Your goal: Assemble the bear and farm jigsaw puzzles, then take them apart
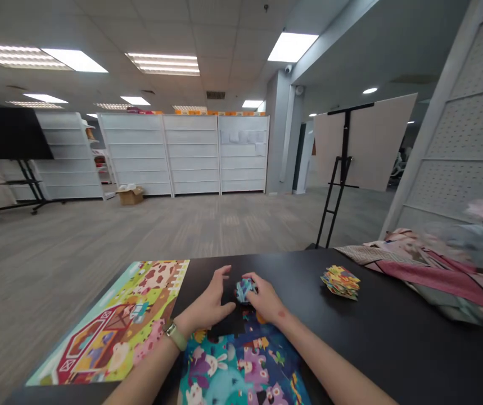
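Note:
My right hand (pixel 266 299) is closed around the side of a small stack of blue puzzle pieces (pixel 243 289) on the black table. To the left of that stack is my left hand (pixel 212 301), its thumb and fingers apart and nothing between them; a watch with a pale green band (pixel 175 335) is on that wrist. Nearest to me lies a partly joined blue jigsaw puzzle (pixel 224 377) with cartoon animals, including a white rabbit. Its far edge is uneven, and my forearms frame it on both sides.
A colourful farm picture (pixel 140 320) lies flat on the left of the black table (pixel 296 281). Yellow and orange puzzle pieces (pixel 341 282) are piled at the right, near bunched pink cloth (pixel 430 275). A black easel stand (pixel 338 185) rises beyond the table.

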The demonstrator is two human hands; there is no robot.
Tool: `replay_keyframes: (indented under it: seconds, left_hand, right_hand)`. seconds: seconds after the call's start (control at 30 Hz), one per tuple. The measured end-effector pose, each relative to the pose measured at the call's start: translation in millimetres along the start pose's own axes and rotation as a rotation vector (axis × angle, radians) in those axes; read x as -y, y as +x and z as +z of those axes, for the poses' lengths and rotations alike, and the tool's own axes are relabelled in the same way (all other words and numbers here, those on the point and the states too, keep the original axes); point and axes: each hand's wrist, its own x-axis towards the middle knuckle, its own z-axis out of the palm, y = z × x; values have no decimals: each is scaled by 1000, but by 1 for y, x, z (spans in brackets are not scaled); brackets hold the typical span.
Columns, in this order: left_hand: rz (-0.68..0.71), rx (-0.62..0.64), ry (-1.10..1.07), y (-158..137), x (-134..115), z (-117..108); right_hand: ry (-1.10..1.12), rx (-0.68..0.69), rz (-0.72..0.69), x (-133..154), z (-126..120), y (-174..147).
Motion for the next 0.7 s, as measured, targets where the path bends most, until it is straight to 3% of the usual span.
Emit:
replay_keyframes:
  seconds: [0.07, 0.13, 0.2, 0.27, 0.37, 0.5, 0.6, 0.7]
  left_hand:
    - [-116, 159, 140, -5, -12, -14]
    - [-247, 397, 312, -12, -26, -20]
    - [-332, 581, 444, -18, -38, -17]
    - [-361, 673, 501, -20, -44, -9]
    - [-343, 670, 520, -17, -39, -2]
    - [-305, 550, 534, -13, -29, -11]
    - [-259, 446, 501, -17, -38, -11]
    - [-121, 324, 409, -24, -59, 8]
  right_hand:
    - [-57, -42, 64, -4, 1, 2]
    - [-108, -83, 120, -8, 3, 3]
    - [-131, -112, 149, -7, 2, 4]
    - [-130, -140, 132, 0, -7, 3]
    - [-110, -165, 48, 19, -32, -16]
    - [-65, -69, -52, 31, -57, -79]
    - [-175, -77, 135, 18, -54, -127]
    - [-245, -91, 250, 1, -44, -147]
